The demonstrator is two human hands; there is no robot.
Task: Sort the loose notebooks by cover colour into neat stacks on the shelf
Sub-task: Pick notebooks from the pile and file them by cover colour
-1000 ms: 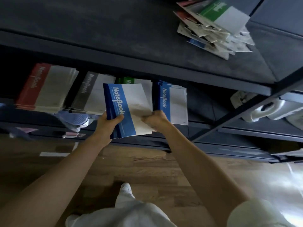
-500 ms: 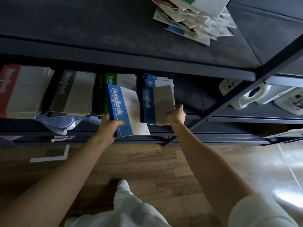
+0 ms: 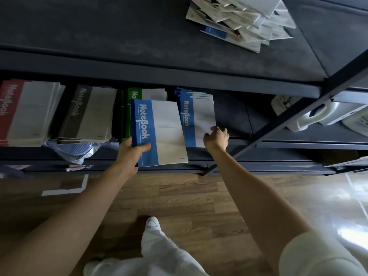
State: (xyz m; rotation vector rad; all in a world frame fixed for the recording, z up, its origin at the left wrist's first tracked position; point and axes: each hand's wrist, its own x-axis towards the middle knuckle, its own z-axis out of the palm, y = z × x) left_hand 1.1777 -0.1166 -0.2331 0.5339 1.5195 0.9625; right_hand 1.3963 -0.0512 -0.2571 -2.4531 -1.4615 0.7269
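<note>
My left hand (image 3: pixel 132 151) grips a blue notebook (image 3: pixel 159 132) by its near left corner, holding it in front of the green stack (image 3: pixel 137 94). My right hand (image 3: pixel 216 137) is at the near right corner of the blue stack (image 3: pixel 196 118), fingers loosely curled, thumb tip touching the top cover. A red stack (image 3: pixel 25 112) and a grey stack (image 3: pixel 89 114) lie further left on the same lower shelf. A loose pile of mixed notebooks (image 3: pixel 243 20) sits on the top shelf (image 3: pixel 139 36) at the back right.
A dark diagonal brace (image 3: pixel 298 118) crosses the shelf's right side, with white appliances (image 3: pixel 318 114) behind it. A crumpled plastic bag (image 3: pixel 73 150) hangs below the grey stack. Wooden floor with white tape (image 3: pixel 65 190) lies below, along with my white shoe (image 3: pixel 152 224).
My right hand carried one blue notebook to the right and laid it on the blue stack, then let it go. My left hand keeps the other blue notebook.
</note>
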